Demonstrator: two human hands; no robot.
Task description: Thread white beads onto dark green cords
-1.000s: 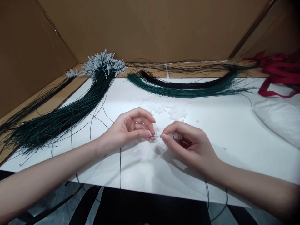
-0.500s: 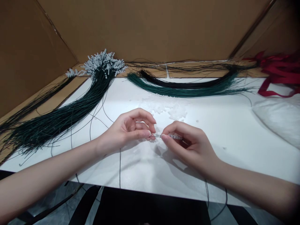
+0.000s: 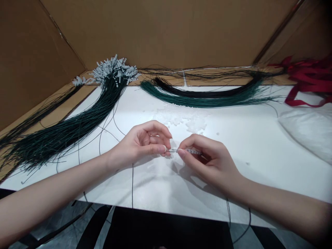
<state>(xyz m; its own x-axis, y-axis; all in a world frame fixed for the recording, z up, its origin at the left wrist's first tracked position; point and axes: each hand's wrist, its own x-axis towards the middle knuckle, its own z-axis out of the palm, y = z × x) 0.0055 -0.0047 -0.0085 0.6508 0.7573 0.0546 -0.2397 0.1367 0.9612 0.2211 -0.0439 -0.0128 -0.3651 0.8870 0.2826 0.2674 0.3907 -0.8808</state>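
My right hand (image 3: 207,155) pinches a thin dark wire (image 3: 173,151) between thumb and forefinger. A row of small white beads (image 3: 194,151) on that wire runs back into the palm, partly hidden by the fingers. The wire's short bare length reaches across to my left hand (image 3: 150,140), where the thumb closes on it against a finger, while the forefinger curls above, apart from the thumb. Both hands are just over the white tabletop (image 3: 155,186). Behind the fingertips lies a scatter of loose white beads (image 3: 194,122).
On the left lies a thick bundle of green wires (image 3: 77,128) with white beaded tips (image 3: 111,71). Bare green wires (image 3: 202,101) and black wires (image 3: 202,92) curve along the back. Red ribbon (image 3: 311,79) and a clear plastic bag (image 3: 308,131) are on the right. Cardboard walls (image 3: 166,31) enclose the back.
Both hands hold nearly the same position and the same grip on the beaded wire. Everything else on the table is unchanged.
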